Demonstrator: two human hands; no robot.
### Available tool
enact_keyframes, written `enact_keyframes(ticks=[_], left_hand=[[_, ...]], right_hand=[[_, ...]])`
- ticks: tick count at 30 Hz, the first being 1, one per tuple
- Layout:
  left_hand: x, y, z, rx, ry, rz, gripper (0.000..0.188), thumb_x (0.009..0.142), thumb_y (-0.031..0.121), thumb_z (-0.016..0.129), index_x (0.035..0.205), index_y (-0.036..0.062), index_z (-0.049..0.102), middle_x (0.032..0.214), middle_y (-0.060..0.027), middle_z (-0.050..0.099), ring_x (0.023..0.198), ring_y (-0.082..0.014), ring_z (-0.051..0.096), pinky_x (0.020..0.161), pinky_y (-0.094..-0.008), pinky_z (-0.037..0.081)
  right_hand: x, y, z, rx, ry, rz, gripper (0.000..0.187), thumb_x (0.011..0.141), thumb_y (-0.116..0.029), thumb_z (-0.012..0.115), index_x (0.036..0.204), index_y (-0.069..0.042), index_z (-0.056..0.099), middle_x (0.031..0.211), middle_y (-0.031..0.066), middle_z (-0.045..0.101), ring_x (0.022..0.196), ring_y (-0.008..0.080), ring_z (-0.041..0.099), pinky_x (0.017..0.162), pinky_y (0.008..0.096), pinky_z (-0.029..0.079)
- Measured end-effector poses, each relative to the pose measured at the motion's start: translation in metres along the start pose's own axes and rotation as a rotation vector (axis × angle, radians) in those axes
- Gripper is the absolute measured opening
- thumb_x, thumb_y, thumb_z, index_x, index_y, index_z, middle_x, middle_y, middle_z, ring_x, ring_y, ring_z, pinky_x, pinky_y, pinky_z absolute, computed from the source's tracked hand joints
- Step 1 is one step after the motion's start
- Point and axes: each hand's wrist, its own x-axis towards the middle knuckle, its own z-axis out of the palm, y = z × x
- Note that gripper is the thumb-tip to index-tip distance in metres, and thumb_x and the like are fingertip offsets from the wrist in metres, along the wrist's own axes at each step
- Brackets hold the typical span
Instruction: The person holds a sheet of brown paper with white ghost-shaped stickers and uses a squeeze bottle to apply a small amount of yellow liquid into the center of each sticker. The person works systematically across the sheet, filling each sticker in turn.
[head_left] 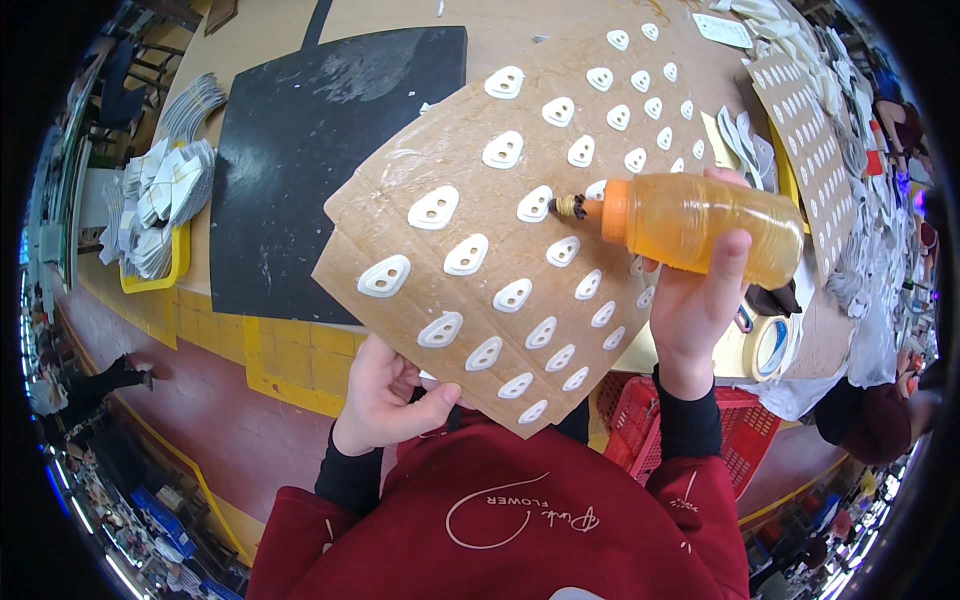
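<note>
A brown paper sheet carries rows of small white rounded pieces, each with two holes. My left hand pinches the sheet's near left edge between thumb and fingers, and the sheet is tilted up off the table. Wrapped around a squeeze bottle of amber liquid is my right hand. The bottle lies sideways, its orange cap and dark-tipped, string-wound nozzle pointing left. The nozzle tip is at the right edge of one white piece in the middle of the sheet; whether it touches, I cannot tell.
Left of the sheet lies a black board. A yellow tray with stacked pale cut pieces stands at the table's left edge. To the right are a tape roll, another sheet of white pieces and a red basket below.
</note>
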Motion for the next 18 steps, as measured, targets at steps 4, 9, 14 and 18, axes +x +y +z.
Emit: enact_keyframes(ticks=[4, 9, 14, 18], left_hand=[[0.001, 0.001, 0.0, 0.017, -0.016, 0.025, 0.053, 0.074, -0.005, 0.058, 0.121, -0.0039, 0.033, 0.107, -0.0083, 0.052, 0.078, -0.0046, 0.048, 0.059, -0.017, 0.037], [0.001, 0.003, 0.003, 0.013, -0.014, 0.015, 0.053, 0.074, -0.005, 0.058, 0.12, -0.0049, 0.034, 0.108, -0.0101, 0.051, 0.081, -0.0064, 0.05, 0.062, -0.0177, 0.04], [0.0, 0.002, 0.004, 0.024, -0.027, 0.042, 0.051, 0.074, -0.005, 0.058, 0.119, -0.0063, 0.035, 0.109, -0.0121, 0.05, 0.086, -0.0087, 0.052, 0.065, -0.0195, 0.043], [-0.004, -0.001, 0.001, 0.062, -0.043, 0.033, 0.055, 0.072, -0.001, 0.061, 0.12, -0.006, 0.034, 0.112, -0.0134, 0.049, 0.095, -0.0133, 0.051, 0.074, -0.0245, 0.042]], right_hand=[[-0.004, 0.003, 0.001, -0.143, 0.03, -0.171, 0.069, 0.075, -0.056, 0.056, 0.117, -0.005, 0.035, 0.097, 0.0088, 0.052, 0.088, 0.0217, 0.057, 0.059, 0.0273, 0.047], [-0.013, -0.003, 0.003, -0.066, -0.077, -0.147, 0.071, 0.072, -0.057, 0.06, 0.114, -0.006, 0.034, 0.101, 0.0214, 0.054, 0.095, 0.0327, 0.056, 0.077, 0.0386, 0.049], [-0.021, -0.011, 0.004, -0.075, -0.156, -0.175, 0.068, 0.071, -0.055, 0.063, 0.11, -0.008, 0.034, 0.1, 0.0284, 0.054, 0.094, 0.035, 0.056, 0.079, 0.0401, 0.048], [-0.026, -0.014, 0.005, -0.08, -0.148, -0.17, 0.07, 0.069, -0.056, 0.065, 0.11, -0.009, 0.033, 0.099, 0.0295, 0.054, 0.093, 0.0351, 0.057, 0.079, 0.0398, 0.049]])
